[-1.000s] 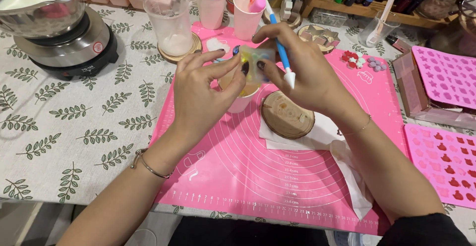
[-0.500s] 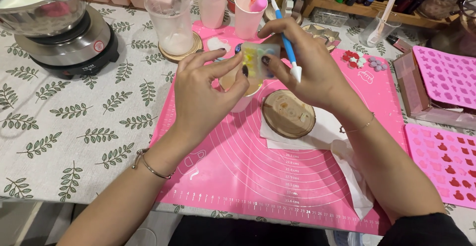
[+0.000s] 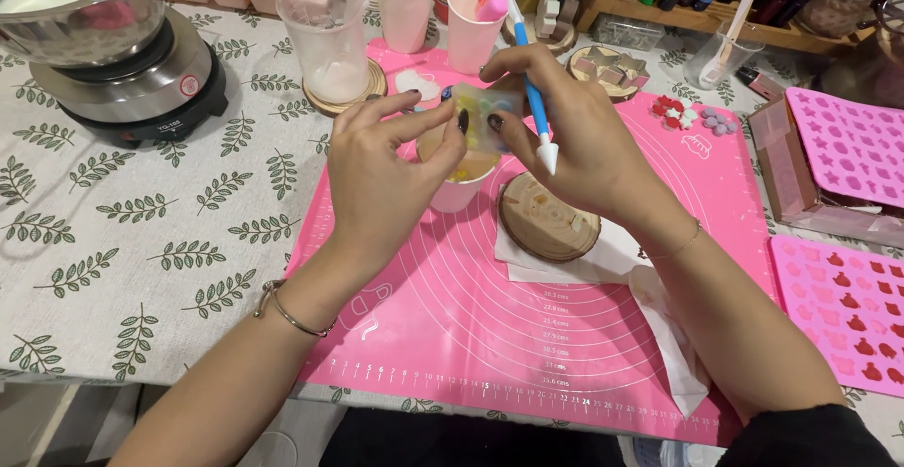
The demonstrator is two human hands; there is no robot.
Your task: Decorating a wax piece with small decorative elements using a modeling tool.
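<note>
L hand (image 3: pixel 381 180) & R hand (image 3: pixel 574 137) pinch small clear mold (image 3: pixel 482 109) between fingertips, above pink cup (image 3: pixel 459 185); R fingers also clamp blue tool (image 3: pixel 533 90); pieces look still inside, so unmolding seems unfinished.

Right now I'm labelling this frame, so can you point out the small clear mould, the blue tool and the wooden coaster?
small clear mould (image 3: pixel 487 109), head view, on its translucent middle between the fingertips.
blue tool (image 3: pixel 532 90), head view, on its blue shaft.
wooden coaster (image 3: pixel 549 217), head view, on its top face.

Small translucent mould (image 3: pixel 485 109) with coloured spots, held upright above pink cup (image 3: pixel 459 185), blue-handled tool (image 3: pixel 532 90) alongside
</note>
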